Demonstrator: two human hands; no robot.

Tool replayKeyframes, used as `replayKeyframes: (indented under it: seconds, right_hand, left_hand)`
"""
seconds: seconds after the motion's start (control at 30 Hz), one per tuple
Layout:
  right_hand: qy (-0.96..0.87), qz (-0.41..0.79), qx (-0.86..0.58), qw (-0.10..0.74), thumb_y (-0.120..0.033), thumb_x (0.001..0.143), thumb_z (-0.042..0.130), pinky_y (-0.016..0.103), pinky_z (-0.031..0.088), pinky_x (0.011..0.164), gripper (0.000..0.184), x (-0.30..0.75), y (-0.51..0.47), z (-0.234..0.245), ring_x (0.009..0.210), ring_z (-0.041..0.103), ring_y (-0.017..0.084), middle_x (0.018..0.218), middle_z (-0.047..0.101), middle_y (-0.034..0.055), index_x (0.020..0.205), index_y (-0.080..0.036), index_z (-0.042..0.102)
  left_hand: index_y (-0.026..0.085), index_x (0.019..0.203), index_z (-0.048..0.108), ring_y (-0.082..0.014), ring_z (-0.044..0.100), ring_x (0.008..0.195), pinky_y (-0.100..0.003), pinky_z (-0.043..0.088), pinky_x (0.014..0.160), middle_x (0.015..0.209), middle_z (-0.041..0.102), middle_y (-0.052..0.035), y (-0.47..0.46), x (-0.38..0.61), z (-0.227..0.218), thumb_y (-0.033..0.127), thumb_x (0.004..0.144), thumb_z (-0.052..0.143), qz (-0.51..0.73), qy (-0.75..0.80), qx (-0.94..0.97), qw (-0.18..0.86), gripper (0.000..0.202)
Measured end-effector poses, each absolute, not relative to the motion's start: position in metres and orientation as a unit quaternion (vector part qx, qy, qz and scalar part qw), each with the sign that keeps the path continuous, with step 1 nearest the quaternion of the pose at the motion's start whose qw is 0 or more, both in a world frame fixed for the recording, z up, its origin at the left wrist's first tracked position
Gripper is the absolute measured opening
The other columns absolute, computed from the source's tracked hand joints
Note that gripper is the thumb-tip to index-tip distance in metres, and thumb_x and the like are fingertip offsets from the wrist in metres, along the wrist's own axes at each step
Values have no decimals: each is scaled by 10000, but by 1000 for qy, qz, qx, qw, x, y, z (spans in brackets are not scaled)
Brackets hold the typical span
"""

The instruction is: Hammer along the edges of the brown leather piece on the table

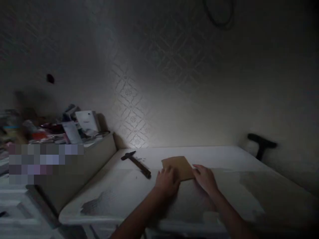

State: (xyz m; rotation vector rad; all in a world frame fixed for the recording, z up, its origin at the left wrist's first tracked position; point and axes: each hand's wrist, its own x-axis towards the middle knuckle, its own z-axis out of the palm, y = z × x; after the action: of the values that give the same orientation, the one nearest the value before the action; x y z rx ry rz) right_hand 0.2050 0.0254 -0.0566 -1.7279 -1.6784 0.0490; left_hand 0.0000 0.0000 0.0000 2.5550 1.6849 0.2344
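A flat brown board, perhaps cardboard or thin wood, lies on a white table top. My left hand rests on its near left edge with the fingers curled over it. My right hand touches its near right corner with fingers lying fairly flat. A hammer with a dark head and wooden handle lies on the table just left of the board, a short way from my left hand.
The room is dim. A patterned wall rises behind the table. To the left a lower cabinet holds boxes and clutter. A dark T-shaped object stands at the table's far right.
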Motion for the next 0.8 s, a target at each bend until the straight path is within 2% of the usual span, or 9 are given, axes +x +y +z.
replayKeyframes:
  seconds: [0.13,0.3,0.43,0.5,0.57,0.67,0.8]
  right_hand:
    - [-653,31,-658,373,-286,880,431,330,461,939,358,207,28,-60,1026,659,223,1097,717,96,1085,-180,705]
    - [-641,45,-654,400,-286,878,411,338,458,938,368,208,31,-62,1022,659,229,1091,719,99,1070,-174,705]
    - [-625,61,-652,424,-277,885,380,311,483,869,372,209,30,-61,971,673,222,1041,733,92,1013,-186,718]
    - [-616,60,-656,432,-279,885,373,310,488,853,378,209,29,-61,949,678,223,1029,735,98,1003,-182,719]
    - [-617,59,-655,433,-282,881,374,309,488,853,379,209,28,-60,937,680,223,1018,736,103,988,-177,723]
    - [-614,56,-659,430,-285,872,382,302,490,851,372,208,28,-60,936,680,219,981,742,97,970,-191,728]
    - [-616,54,-659,428,-281,865,390,298,498,831,363,208,29,-60,909,684,216,964,745,79,964,-214,733]
  left_hand:
    - [201,1321,500,-296,460,1278,-492,332,1090,1431,453,-132,7,1,-9,372,943,399,91,502,860,30,427]
    - [206,1339,495,-273,439,1305,-496,309,1111,1445,446,-121,17,1,-14,304,952,362,99,470,876,45,421]
    - [239,1376,466,-269,416,1333,-538,231,1143,1475,428,-97,22,-8,-5,369,921,442,100,484,867,69,474]
    - [228,1360,491,-273,415,1333,-537,205,1152,1457,455,-106,25,-16,1,399,918,454,121,539,833,45,475]
    - [186,1311,536,-273,441,1307,-500,245,1140,1412,497,-132,28,-27,8,353,926,434,152,624,766,-5,432]
    - [138,1300,528,-308,481,1250,-455,394,1025,1361,512,-173,35,-48,15,299,893,466,160,726,666,-58,442]
    - [100,1305,475,-347,517,1207,-441,461,920,1311,497,-229,42,-76,16,294,831,552,109,786,609,-2,518]
